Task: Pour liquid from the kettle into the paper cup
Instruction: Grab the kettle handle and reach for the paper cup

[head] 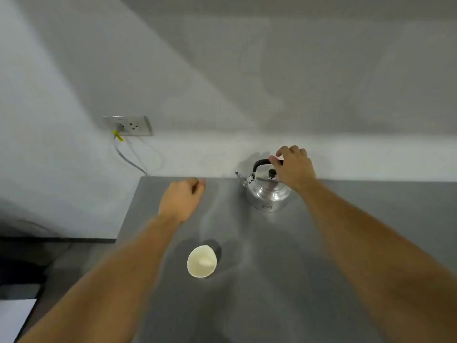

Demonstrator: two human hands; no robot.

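A shiny metal kettle (pixel 267 193) with a black handle and a black lid knob stands upright near the far edge of the grey metal table (pixel 284 280), its spout pointing left. My right hand (pixel 294 167) is over the kettle's handle, fingers curled at the black grip, thumb touching it; a full grip is not visible. A white paper cup (pixel 201 261) stands upright near the table's middle, closer to me and left of the kettle. My left hand (pixel 181 199) hovers above the table beyond the cup, fingers loosely curled, holding nothing.
A wall socket (pixel 128 125) with a yellow plug and grey cable sits on the white wall at left. The table's left edge (pixel 128 211) drops to a dark floor. A white surface (pixel 12 318) lies at the bottom left.
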